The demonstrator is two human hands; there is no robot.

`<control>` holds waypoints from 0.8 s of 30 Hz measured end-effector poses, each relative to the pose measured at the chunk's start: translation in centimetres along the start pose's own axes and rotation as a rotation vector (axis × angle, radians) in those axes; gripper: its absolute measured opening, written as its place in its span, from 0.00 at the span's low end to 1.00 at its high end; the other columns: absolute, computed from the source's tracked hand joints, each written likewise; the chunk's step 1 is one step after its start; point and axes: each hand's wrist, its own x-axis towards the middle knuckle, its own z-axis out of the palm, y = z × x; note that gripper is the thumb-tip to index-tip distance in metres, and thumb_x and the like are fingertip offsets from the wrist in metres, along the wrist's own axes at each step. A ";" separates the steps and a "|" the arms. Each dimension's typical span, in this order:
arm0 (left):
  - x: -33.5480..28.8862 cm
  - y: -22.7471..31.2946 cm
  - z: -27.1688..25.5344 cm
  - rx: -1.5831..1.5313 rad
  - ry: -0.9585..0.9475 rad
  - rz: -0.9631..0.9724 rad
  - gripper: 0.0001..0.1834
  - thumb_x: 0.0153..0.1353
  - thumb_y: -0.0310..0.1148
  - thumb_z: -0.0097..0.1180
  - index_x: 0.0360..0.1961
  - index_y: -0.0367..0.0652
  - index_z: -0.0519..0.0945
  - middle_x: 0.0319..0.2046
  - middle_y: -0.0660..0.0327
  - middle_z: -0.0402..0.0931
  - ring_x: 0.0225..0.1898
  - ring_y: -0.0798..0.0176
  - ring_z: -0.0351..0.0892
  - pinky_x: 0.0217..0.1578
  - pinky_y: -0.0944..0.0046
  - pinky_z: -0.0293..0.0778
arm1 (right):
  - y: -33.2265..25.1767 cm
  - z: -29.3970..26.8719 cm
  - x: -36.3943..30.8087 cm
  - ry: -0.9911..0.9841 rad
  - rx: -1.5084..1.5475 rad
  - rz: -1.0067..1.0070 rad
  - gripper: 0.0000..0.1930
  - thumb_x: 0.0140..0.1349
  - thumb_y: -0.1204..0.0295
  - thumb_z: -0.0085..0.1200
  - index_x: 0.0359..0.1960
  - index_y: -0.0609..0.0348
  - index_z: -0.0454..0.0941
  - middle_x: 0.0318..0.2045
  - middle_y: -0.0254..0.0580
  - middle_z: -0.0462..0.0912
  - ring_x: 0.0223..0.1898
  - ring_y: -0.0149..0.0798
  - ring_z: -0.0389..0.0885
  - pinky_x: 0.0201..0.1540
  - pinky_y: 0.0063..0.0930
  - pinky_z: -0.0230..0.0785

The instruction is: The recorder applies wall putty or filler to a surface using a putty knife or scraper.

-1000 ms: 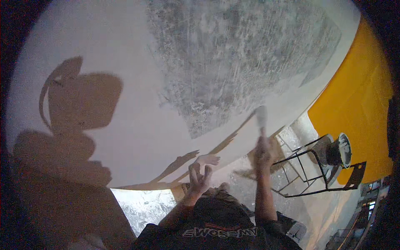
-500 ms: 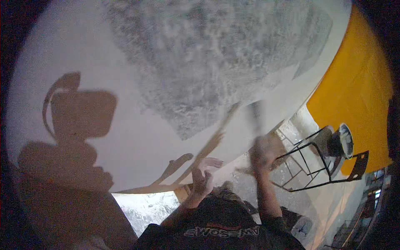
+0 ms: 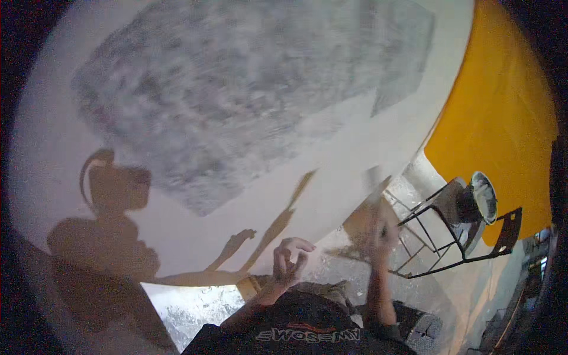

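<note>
My left hand (image 3: pixel 290 261) is raised before my chest, fingers curved and parted from the thumb, with nothing in it. To its right, my right hand (image 3: pixel 382 236) is smeared by motion but closed round a flat-bladed tool that looks like a putty knife (image 3: pixel 373 176). Its blade points up toward the white wall (image 3: pixel 331 154); whether it touches cannot be made out. Higher up the wall spreads a large, mottled grey patch (image 3: pixel 225 94) with streaky edges.
At the right, a bucket (image 3: pixel 485 198) with whitish material on its rim rests tilted in view on a black metal-framed chair (image 3: pixel 435 269). An orange wall (image 3: pixel 503 118) meets the white one behind it. Shadows of me fall on the white wall at left.
My right hand and the tool have come down, away from the grey patch. My left hand's fingers have curled more. The view has turned, so the patch sits farther left.
</note>
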 end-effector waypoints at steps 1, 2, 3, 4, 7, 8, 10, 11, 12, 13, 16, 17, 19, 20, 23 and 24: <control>0.5 -0.3 1.8 0.052 -0.074 -0.018 0.18 0.59 0.44 0.51 0.28 0.37 0.75 0.30 0.53 0.77 0.32 0.55 0.76 0.37 0.59 0.69 | -0.6 -0.6 -1.7 -0.181 0.090 0.096 0.13 0.64 0.71 0.43 0.44 0.68 0.74 0.35 0.45 0.79 0.35 0.33 0.75 0.40 0.29 0.67; 0.9 -0.5 3.9 0.095 -0.150 -0.047 0.14 0.58 0.39 0.53 0.30 0.35 0.75 0.32 0.52 0.77 0.33 0.55 0.77 0.36 0.60 0.70 | -1.6 -0.9 -3.4 -0.208 0.125 0.230 0.13 0.64 0.71 0.44 0.43 0.68 0.74 0.34 0.44 0.79 0.35 0.33 0.76 0.40 0.31 0.68; 1.3 -0.7 6.1 0.306 -0.207 0.001 0.12 0.57 0.34 0.54 0.36 0.34 0.76 0.32 0.53 0.77 0.34 0.57 0.77 0.36 0.62 0.70 | -1.9 -1.6 -3.9 -0.238 0.172 0.307 0.13 0.65 0.70 0.43 0.44 0.67 0.73 0.36 0.43 0.80 0.36 0.34 0.77 0.39 0.31 0.69; 1.7 -0.8 8.3 0.262 -0.276 0.020 0.12 0.57 0.34 0.54 0.36 0.34 0.76 0.32 0.53 0.77 0.34 0.57 0.77 0.36 0.62 0.70 | -2.3 -2.3 -4.3 -0.227 0.257 0.359 0.14 0.65 0.69 0.42 0.45 0.67 0.73 0.35 0.42 0.80 0.35 0.33 0.77 0.37 0.29 0.70; 2.3 -0.5 14.9 -0.016 -0.409 -0.286 0.14 0.59 0.34 0.53 0.39 0.33 0.75 0.32 0.56 0.78 0.35 0.65 0.76 0.36 0.65 0.72 | -1.4 -5.3 -3.5 -0.124 0.453 0.466 0.14 0.67 0.67 0.40 0.45 0.64 0.71 0.33 0.41 0.79 0.31 0.29 0.76 0.32 0.20 0.69; 2.6 -0.3 17.8 -0.027 -0.483 -0.290 0.14 0.59 0.34 0.53 0.39 0.33 0.75 0.32 0.56 0.78 0.35 0.65 0.76 0.36 0.65 0.72 | -0.1 -7.5 -3.1 -0.008 0.422 0.469 0.14 0.67 0.67 0.40 0.45 0.64 0.71 0.33 0.41 0.79 0.31 0.29 0.76 0.32 0.20 0.69; 2.9 0.1 22.9 0.084 -0.615 -0.248 0.14 0.60 0.35 0.52 0.39 0.32 0.75 0.31 0.56 0.78 0.35 0.65 0.76 0.36 0.65 0.72 | 2.5 -11.4 -2.9 0.112 0.656 0.717 0.13 0.68 0.67 0.39 0.44 0.64 0.70 0.31 0.40 0.78 0.31 0.27 0.75 0.32 0.18 0.69; 2.7 0.3 25.3 0.067 -0.719 -0.335 0.16 0.60 0.36 0.53 0.42 0.33 0.75 0.33 0.55 0.77 0.38 0.64 0.76 0.39 0.64 0.71 | 4.0 -13.3 -2.9 0.196 0.667 0.725 0.13 0.68 0.66 0.38 0.42 0.64 0.69 0.31 0.38 0.77 0.31 0.24 0.73 0.31 0.17 0.68; 2.5 0.4 28.2 0.079 -0.790 -0.356 0.16 0.60 0.36 0.53 0.42 0.33 0.75 0.33 0.55 0.77 0.38 0.64 0.76 0.39 0.64 0.71 | 5.6 -15.2 -2.7 0.252 0.660 0.735 0.13 0.68 0.66 0.38 0.42 0.64 0.69 0.31 0.38 0.77 0.31 0.24 0.73 0.31 0.17 0.68; 2.2 0.4 30.8 0.113 -0.839 -0.294 0.16 0.60 0.36 0.52 0.43 0.34 0.74 0.35 0.55 0.77 0.39 0.63 0.76 0.40 0.64 0.71 | 7.0 -16.9 -2.7 0.333 0.567 0.666 0.13 0.68 0.66 0.37 0.42 0.63 0.70 0.31 0.38 0.76 0.31 0.24 0.73 0.32 0.17 0.67; 0.9 0.0 38.2 0.113 -0.914 -0.263 0.17 0.60 0.36 0.52 0.46 0.34 0.73 0.39 0.53 0.76 0.43 0.59 0.76 0.44 0.62 0.70 | 10.9 -22.4 -2.5 0.474 0.467 0.635 0.14 0.68 0.66 0.36 0.42 0.64 0.70 0.31 0.38 0.77 0.31 0.26 0.74 0.32 0.19 0.69; 0.8 -0.1 39.1 0.086 -0.944 -0.281 0.18 0.61 0.36 0.51 0.47 0.34 0.72 0.41 0.52 0.75 0.44 0.57 0.75 0.45 0.61 0.70 | 11.2 -23.0 -2.5 0.539 0.492 0.654 0.15 0.68 0.66 0.36 0.41 0.66 0.71 0.30 0.38 0.78 0.31 0.27 0.76 0.31 0.21 0.70; 1.5 -0.6 41.2 0.148 -1.001 -0.290 0.19 0.61 0.36 0.51 0.49 0.34 0.71 0.44 0.51 0.74 0.46 0.56 0.74 0.47 0.61 0.69 | 12.2 -24.5 -2.0 0.527 0.537 0.729 0.13 0.68 0.67 0.38 0.41 0.65 0.71 0.33 0.40 0.77 0.33 0.29 0.75 0.36 0.22 0.69; 1.9 -0.9 42.1 0.196 -1.029 -0.256 0.21 0.61 0.37 0.51 0.50 0.33 0.70 0.47 0.50 0.73 0.48 0.56 0.73 0.49 0.61 0.67 | 12.6 -25.1 -1.7 0.479 0.579 0.853 0.12 0.67 0.67 0.40 0.42 0.64 0.71 0.35 0.42 0.76 0.36 0.31 0.74 0.40 0.24 0.67; 3.3 -1.9 44.0 0.038 -1.076 -0.255 0.24 0.62 0.40 0.50 0.53 0.32 0.69 0.51 0.50 0.70 0.53 0.58 0.69 0.53 0.62 0.64 | 14.0 -26.8 -1.0 0.314 0.190 0.605 0.14 0.62 0.68 0.50 0.44 0.64 0.71 0.36 0.44 0.76 0.36 0.35 0.76 0.39 0.25 0.68; 3.7 -2.3 44.9 0.033 -1.096 -0.256 0.24 0.62 0.40 0.50 0.53 0.32 0.69 0.51 0.50 0.70 0.53 0.58 0.69 0.53 0.62 0.64 | 14.8 -27.6 -0.7 0.317 0.166 0.608 0.14 0.62 0.68 0.50 0.44 0.64 0.71 0.36 0.44 0.76 0.36 0.35 0.76 0.39 0.25 0.68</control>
